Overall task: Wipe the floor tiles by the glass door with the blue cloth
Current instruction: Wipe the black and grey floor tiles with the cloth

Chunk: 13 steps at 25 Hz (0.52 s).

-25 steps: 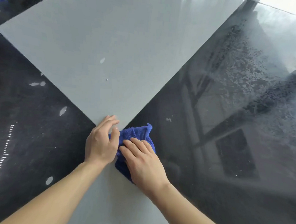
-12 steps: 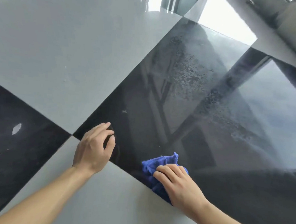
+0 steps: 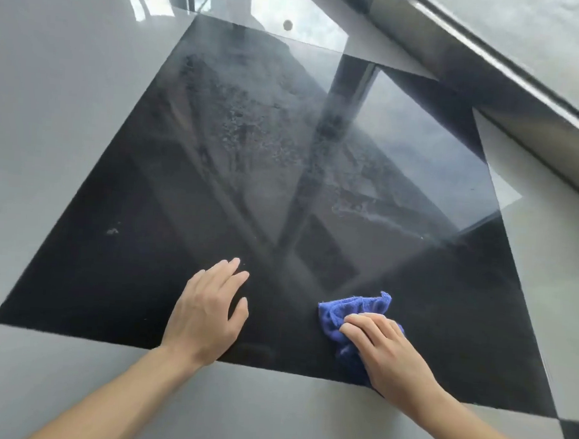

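Observation:
A crumpled blue cloth [image 3: 350, 311] lies on the near right part of a glossy black floor tile [image 3: 187, 191]. My right hand [image 3: 388, 351] lies on top of the cloth with fingers spread flat, pressing it to the tile. My left hand [image 3: 206, 313] rests palm-down on the same black tile, left of the cloth and apart from it, fingers straight. Dusty speckles and a pale smear show on the tile's far half.
Grey tiles [image 3: 49, 106] surround the black one on the left and near side. The glass door's metal track and sill [image 3: 517, 84] run along the upper right. Bright reflections of the door lie across the floor.
My right hand has slid the cloth rightward across the black tile, away from my left hand. My left hand moved from the tile corner onto the black tile; the view swung right.

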Tool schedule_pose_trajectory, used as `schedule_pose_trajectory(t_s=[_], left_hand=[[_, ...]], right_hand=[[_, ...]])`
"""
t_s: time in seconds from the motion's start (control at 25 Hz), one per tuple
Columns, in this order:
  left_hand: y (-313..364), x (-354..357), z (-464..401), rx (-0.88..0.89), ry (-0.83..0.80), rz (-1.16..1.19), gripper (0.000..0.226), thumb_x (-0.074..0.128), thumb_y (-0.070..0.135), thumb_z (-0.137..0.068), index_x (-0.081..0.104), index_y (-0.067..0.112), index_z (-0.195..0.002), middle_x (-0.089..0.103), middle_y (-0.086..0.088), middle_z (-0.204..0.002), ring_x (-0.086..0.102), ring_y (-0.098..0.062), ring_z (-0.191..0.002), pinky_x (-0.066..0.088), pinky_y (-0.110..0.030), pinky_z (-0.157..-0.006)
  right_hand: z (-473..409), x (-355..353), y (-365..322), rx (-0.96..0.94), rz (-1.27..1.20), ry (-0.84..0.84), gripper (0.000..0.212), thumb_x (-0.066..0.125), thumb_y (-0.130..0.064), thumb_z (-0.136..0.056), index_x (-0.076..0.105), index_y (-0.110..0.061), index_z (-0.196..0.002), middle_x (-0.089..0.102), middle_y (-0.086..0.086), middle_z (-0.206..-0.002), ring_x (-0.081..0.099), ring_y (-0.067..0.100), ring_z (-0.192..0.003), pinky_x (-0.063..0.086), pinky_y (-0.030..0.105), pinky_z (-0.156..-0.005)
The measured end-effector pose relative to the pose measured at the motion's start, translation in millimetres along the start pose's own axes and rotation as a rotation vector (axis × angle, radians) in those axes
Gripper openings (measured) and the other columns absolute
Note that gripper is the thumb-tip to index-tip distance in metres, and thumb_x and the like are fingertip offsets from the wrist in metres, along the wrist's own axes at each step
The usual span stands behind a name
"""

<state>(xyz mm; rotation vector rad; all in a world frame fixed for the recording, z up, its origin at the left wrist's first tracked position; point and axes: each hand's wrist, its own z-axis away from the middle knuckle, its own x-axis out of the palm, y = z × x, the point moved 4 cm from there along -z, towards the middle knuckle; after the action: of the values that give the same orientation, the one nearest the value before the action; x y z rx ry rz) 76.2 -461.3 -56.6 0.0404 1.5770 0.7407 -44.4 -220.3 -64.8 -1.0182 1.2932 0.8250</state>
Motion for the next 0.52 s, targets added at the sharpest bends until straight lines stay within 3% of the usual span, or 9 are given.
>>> schedule_pose_trajectory(t_s=[0.16, 0.28, 0.44, 0.52], left_hand=[[33, 20, -7, 0.054, -0.056, -0.106, 0.044, 0.048, 0.024, -0.081, 0.06, 0.007, -0.12, 0.052, -0.015, -0.136, 0.045, -0.032, -0.128, 0.033, -0.053, -0.106], [53, 31, -13, 0.08, -0.073, -0.126, 0.045, 0.045, 0.023, -0.082, 0.059, 0.005, -0.12, 0.05, -0.02, -0.135, 0.046, -0.036, -0.126, 0.035, -0.057, -0.103], [67, 46, -21, 0.152, -0.124, -0.162, 0.052, 0.032, 0.03, -0.083, 0.06, 0.004, -0.118, 0.051, -0.022, -0.133, 0.048, -0.038, -0.123, 0.038, -0.057, -0.1], [70, 48, -30, 0.149, -0.141, -0.174, 0.053, 0.031, 0.031, -0.083, 0.06, 0.003, -0.118, 0.052, -0.023, -0.132, 0.048, -0.039, -0.122, 0.039, -0.057, -0.099]], right_hand=[[28, -5, 30, 0.126, 0.083, 0.081, 0.043, 0.059, 0.005, -0.065, 0.06, -0.011, -0.105, 0.063, 0.002, -0.104, 0.054, 0.022, -0.091, 0.04, 0.027, -0.08], [56, -7, 54, 0.299, 0.104, 0.137, 0.046, 0.062, 0.009, -0.06, 0.062, -0.007, -0.103, 0.065, 0.006, -0.102, 0.058, 0.026, -0.087, 0.051, 0.033, -0.068], [87, -16, 89, 0.41, 0.186, 0.085, 0.033, 0.04, -0.008, -0.078, 0.065, -0.005, -0.1, 0.067, 0.009, -0.101, 0.063, 0.029, -0.083, 0.054, 0.035, -0.065], [103, -24, 111, 0.444, 0.241, 0.039, 0.028, 0.05, -0.003, -0.075, 0.065, -0.003, -0.098, 0.067, 0.011, -0.099, 0.064, 0.032, -0.08, 0.055, 0.038, -0.063]])
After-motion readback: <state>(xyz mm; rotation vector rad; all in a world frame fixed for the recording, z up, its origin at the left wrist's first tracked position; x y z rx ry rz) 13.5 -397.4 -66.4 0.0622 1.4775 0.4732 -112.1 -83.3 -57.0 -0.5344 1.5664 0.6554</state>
